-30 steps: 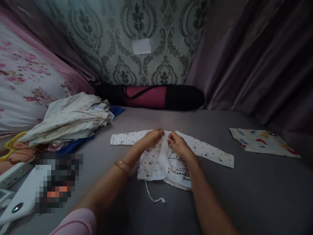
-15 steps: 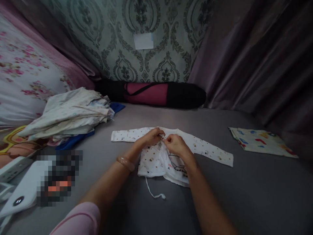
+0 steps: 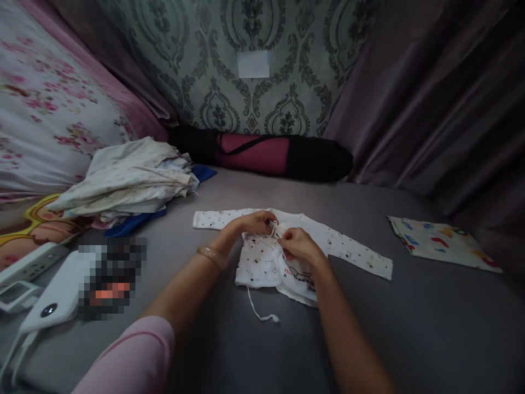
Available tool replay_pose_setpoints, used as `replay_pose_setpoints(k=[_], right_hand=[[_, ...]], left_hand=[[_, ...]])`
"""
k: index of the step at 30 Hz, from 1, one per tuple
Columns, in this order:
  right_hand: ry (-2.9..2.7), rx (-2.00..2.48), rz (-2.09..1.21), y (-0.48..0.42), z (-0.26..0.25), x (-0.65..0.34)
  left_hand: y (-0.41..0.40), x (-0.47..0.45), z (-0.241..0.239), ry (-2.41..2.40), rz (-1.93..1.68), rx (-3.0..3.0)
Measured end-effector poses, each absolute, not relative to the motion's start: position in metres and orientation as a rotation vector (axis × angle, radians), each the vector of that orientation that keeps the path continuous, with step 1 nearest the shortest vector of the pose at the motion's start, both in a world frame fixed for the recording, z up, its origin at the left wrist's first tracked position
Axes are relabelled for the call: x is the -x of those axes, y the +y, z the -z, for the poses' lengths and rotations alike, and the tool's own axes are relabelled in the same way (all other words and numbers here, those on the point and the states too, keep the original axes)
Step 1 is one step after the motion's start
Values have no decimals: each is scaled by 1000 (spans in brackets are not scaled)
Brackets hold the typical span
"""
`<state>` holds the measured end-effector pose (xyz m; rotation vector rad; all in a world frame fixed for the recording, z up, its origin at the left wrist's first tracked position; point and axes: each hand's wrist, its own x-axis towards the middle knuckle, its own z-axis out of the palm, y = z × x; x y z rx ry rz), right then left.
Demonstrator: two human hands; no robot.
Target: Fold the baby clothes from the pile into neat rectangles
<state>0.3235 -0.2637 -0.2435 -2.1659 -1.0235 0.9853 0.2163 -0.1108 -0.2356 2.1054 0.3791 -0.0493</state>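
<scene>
A small white baby shirt [image 3: 258,262] with a dotted print lies on the grey sheet, its sleeves spread to both sides. White tie strings [image 3: 275,229] gather at its upper front, between my hands. My left hand [image 3: 259,222] is closed, with thumb and forefinger pinching a string. My right hand [image 3: 297,243] pinches string just to the right and lower, its fingers pressed together over the shirt front. Another tie string [image 3: 262,314] hangs loose from the bottom hem onto the sheet. My right wrist hides part of the printed picture and lettering.
A heap of pale clothes [image 3: 127,175] lies at the left, near a power strip [image 3: 35,262] and a white power bank [image 3: 61,290]. A folded printed cloth [image 3: 443,243] is at the right. Along the wall rests a black and maroon roll bag [image 3: 258,153].
My right hand has moved slightly right and down, apart from the left, and more string shows between them. The whole view has shifted a little.
</scene>
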Motion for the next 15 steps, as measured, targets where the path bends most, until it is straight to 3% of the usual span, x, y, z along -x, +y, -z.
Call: replay_pose_setpoints(k=[10,15], right_hand=[[-792,1953,-1125,-268,226,-325],[-768,1887,-1153,-271,217,-324]], left_hand=[[-110,-221,240,439,60,-2070],[-124,-229,257,443,-273,-2432]])
